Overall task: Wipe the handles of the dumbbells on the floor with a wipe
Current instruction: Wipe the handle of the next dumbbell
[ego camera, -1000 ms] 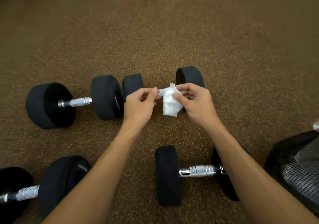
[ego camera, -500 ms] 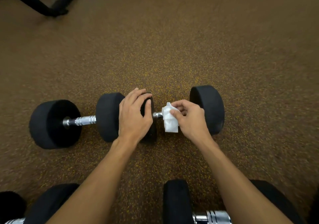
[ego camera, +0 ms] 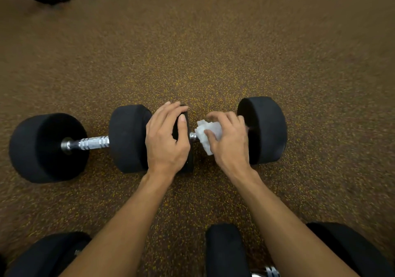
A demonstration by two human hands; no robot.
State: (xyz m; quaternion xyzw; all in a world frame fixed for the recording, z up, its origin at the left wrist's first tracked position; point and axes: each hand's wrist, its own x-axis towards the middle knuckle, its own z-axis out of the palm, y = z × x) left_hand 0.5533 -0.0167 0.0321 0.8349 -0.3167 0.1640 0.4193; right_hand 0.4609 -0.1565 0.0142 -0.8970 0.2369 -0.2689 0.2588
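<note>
White wipe (ego camera: 210,130), bunched into a wad, sat over the chrome handle (ego camera: 193,136) of the far right dumbbell (ego camera: 265,127), which lay on the speckled rubber floor (ego camera: 213,52). The right hand (ego camera: 229,142) gripped the wipe around that handle, fingers over the top and thumb on the near side. The left hand (ego camera: 166,142) clasped the dumbbell's left head (ego camera: 187,161), fingers draped over its rim and thumb against its inner face, apparently to steady it.

The main risk looked like rolling. The heads were round, so a twisting wipe with a slack left hand could have turned the whole weight. A second dumbbell (ego camera: 95,143) lay just beside the clasped head, and any sideways shift could have pinched the left fingers between the two heads.

Coverage was the other worry. A short bare stretch of handle showed beside the left head, and the end by the right head was hidden under the hand, so either could have been missed. A wadded wipe might also have snagged and torn if this handle was ridged like its neighbour's.
</note>
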